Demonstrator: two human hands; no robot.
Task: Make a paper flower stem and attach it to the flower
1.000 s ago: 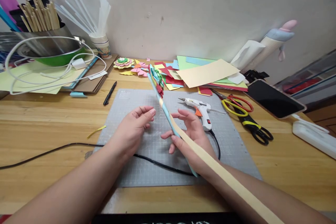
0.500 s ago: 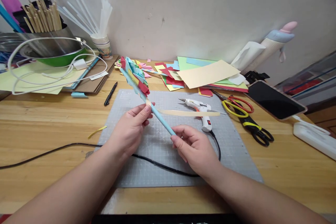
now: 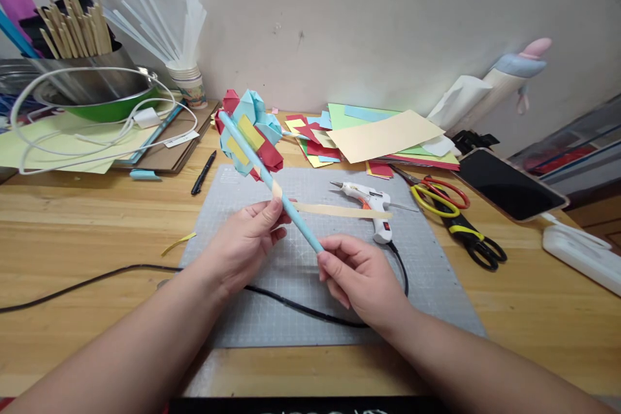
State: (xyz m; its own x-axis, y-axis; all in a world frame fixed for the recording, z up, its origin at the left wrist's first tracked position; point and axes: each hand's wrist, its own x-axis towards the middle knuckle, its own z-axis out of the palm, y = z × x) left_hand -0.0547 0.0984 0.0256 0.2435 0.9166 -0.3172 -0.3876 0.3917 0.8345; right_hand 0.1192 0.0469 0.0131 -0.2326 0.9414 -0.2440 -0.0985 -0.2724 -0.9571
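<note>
A paper flower (image 3: 268, 150) in red, light blue and yellow is held tilted above the cutting mat (image 3: 436, 297), its back toward me. My left hand (image 3: 250, 239) is closed on the light blue paper stem (image 3: 301, 228) just below the flower head. At that spot a cream paper strip (image 3: 339, 210) wraps partly round the stem, and its loose end sticks out to the right. My right hand (image 3: 361, 275) pinches the lower end of the stem between thumb and fingers.
A white glue gun (image 3: 363, 194) lies on the mat, its black cord running left. Scissors (image 3: 439, 197) and a phone (image 3: 512, 184) are on the right. Paper sheets (image 3: 388, 136) lie behind. A black pen (image 3: 204, 173), a cup of straws (image 3: 191, 87) and a green bowl (image 3: 111, 108) stand left.
The flower has rolled about its stem, so its back with the yellow patches now faces me. The strip's loose end has drawn slightly left. Both hands keep their hold.
</note>
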